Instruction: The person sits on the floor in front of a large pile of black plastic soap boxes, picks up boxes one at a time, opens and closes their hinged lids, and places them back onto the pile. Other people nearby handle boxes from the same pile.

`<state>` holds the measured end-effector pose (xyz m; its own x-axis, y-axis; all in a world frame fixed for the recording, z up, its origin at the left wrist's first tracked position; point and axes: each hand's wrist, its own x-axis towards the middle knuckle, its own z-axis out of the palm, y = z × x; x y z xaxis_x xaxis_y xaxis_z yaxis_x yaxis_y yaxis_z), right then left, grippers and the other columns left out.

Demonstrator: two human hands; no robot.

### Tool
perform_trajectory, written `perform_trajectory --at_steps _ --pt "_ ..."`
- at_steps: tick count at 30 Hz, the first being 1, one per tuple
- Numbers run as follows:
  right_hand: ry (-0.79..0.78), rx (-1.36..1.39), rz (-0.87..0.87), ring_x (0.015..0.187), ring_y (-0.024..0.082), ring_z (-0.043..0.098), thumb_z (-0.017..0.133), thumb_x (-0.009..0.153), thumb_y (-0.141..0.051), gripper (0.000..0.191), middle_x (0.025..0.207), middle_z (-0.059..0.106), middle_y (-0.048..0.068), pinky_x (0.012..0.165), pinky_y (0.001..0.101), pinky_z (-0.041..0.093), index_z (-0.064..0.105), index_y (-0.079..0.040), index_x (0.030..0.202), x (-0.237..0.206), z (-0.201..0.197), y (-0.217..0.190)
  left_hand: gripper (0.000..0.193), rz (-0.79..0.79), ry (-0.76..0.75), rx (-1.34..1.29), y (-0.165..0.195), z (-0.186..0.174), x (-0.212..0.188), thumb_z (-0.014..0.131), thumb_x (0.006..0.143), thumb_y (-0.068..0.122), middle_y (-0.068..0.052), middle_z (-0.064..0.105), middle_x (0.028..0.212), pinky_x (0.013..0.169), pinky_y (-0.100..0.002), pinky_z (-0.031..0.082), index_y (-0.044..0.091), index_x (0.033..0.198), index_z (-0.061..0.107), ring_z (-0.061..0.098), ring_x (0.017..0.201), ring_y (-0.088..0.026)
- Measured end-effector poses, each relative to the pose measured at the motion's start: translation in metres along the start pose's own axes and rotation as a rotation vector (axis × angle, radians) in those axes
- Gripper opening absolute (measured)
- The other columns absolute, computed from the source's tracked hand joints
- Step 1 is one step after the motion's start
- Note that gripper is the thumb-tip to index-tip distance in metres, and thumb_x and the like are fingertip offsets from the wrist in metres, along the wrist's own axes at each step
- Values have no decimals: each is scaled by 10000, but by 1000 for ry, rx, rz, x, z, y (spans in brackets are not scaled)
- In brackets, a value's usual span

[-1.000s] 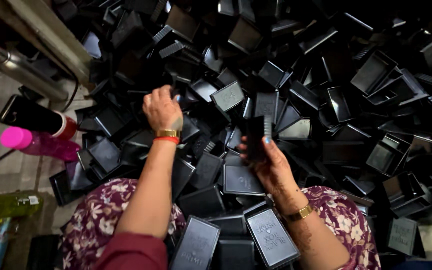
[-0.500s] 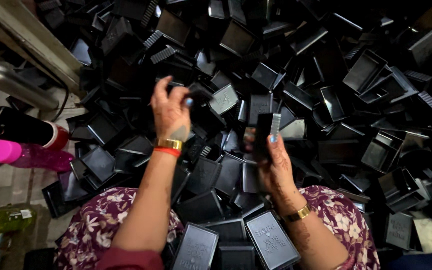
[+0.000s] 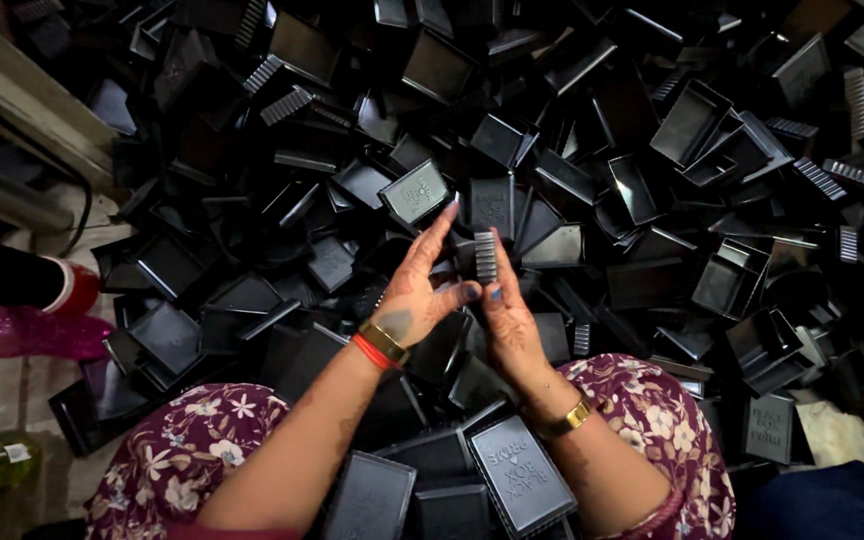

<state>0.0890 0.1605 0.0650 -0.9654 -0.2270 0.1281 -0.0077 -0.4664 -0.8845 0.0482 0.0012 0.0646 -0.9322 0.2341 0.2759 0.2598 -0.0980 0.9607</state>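
Now, hands: left hand [image 3: 414,290] and right hand [image 3: 505,315] pinch a ribbed black plastic piece [image 3: 485,256] together.
Done: assembled boxes [image 3: 522,472] on lap.
Left: large loose pile of black trays [image 3: 652,170].

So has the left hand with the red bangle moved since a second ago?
Yes. The left hand rose off the heap of black plastic trays and met the right hand.

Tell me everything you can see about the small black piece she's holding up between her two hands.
The black piece is a small, narrow part with a ribbed, comb-like face, apparently plastic. It stands roughly upright, edge toward the camera, held above the pile of black trays. The left hand presses it from one side with fingers stretched up and thumb reaching toward it; the right hand meets it from the other. Its lower end is hidden behind the fingers. Similar ribbed pieces lie scattered in the pile.
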Motion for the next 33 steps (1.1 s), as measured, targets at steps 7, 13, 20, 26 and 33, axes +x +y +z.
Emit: perform_trajectory --at_steps 7,13,20,26,33 --pt "199 135 -23 1378 246 473 557 1043 -407 734 1522 482 130 1163 406 361 285 -44 1620 3 1 -3 980 -168 35 -486 -8 -4 2 841 860 112 -135 600 1382 1088 -390 513 123 1660 275 596 1251 -225" --pt "70 -106 -35 1464 199 467 536 1096 -387 657 1574 505 119 1241 339 326 387 9 1598 7 -6 -1 981 -300 138 -434 -22 5 0 840 789 28 -147 606 1307 972 -408 571 135 1588 281 616 1191 -225" --pt "-6 -990 -223 1265 287 607 843 806 -259 819 1389 605 171 1044 372 482 429 -41 1478 4 1 -16 610 -520 368 -860 -26 4 -6 762 861 111 -142 642 1198 740 -502 626 169 1373 436 687 1022 -298" --pt "88 -1216 -209 1157 346 680 835 830 -209 675 1304 666 150 951 387 559 495 -86 1401 10 7 -21 562 -583 380 -920 -36 8 -6 766 865 154 -94 656 1193 732 -497 600 198 1329 454 684 1022 -298" --pt "21 -1122 -280 1194 287 681 800 850 -126 582 1314 682 141 995 354 530 572 -56 1382 8 0 -28 558 -630 390 -996 -43 -1 -4 744 886 235 -104 627 1206 755 -560 607 156 1353 450 674 1057 -337"
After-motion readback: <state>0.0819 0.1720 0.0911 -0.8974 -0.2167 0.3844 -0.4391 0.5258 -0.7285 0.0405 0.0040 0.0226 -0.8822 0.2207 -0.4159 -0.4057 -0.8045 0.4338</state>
